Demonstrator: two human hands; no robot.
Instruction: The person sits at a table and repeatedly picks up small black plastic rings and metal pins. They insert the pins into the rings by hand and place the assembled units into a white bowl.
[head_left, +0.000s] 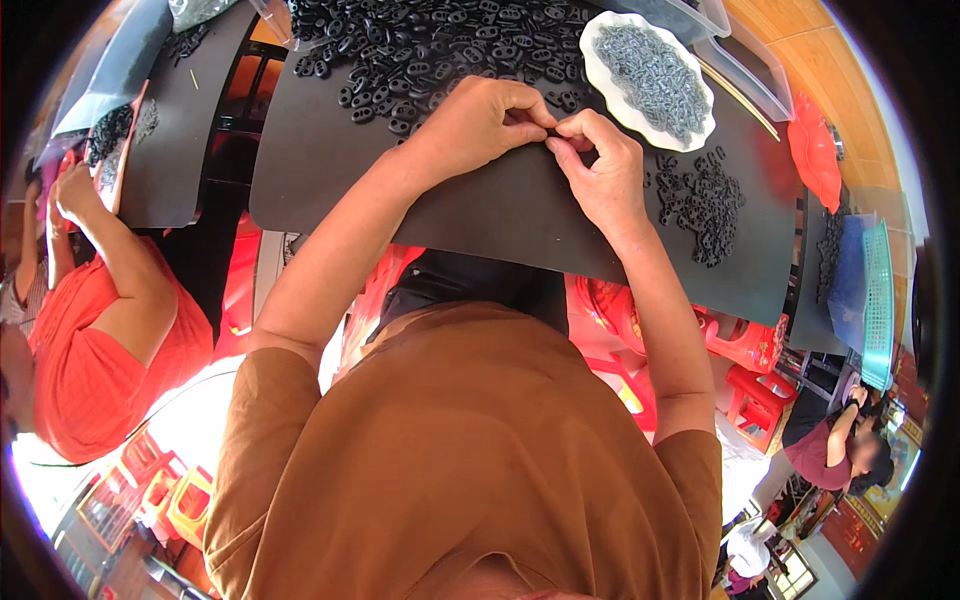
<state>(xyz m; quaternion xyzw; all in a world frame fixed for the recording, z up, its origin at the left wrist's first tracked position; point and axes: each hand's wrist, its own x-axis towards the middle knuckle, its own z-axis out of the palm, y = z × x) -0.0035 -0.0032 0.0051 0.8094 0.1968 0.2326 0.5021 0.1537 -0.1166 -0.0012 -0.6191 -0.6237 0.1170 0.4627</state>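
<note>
My left hand (488,122) and my right hand (606,168) meet above the near part of the dark table. Both are closed in a pinch, fingertips nearly touching. Between them shows a bit of a small black piece (551,133), mostly hidden by the fingers. Beyond my left hand spreads a big heap of black oval two-hole pieces (430,45), which look like plastic cord locks. Past my right hand, a white wavy-rimmed plate (612,108) holds many tiny grey metallic pieces (655,80), perhaps springs. A smaller pile of black pieces (712,205) lies right of my right hand.
Clear plastic bins (745,75) and a thin stick (738,98) are at the far right, near a red dish-like object (815,150). At left, a person in red (120,340) works at another table (175,150). Red stools (758,400) stand below.
</note>
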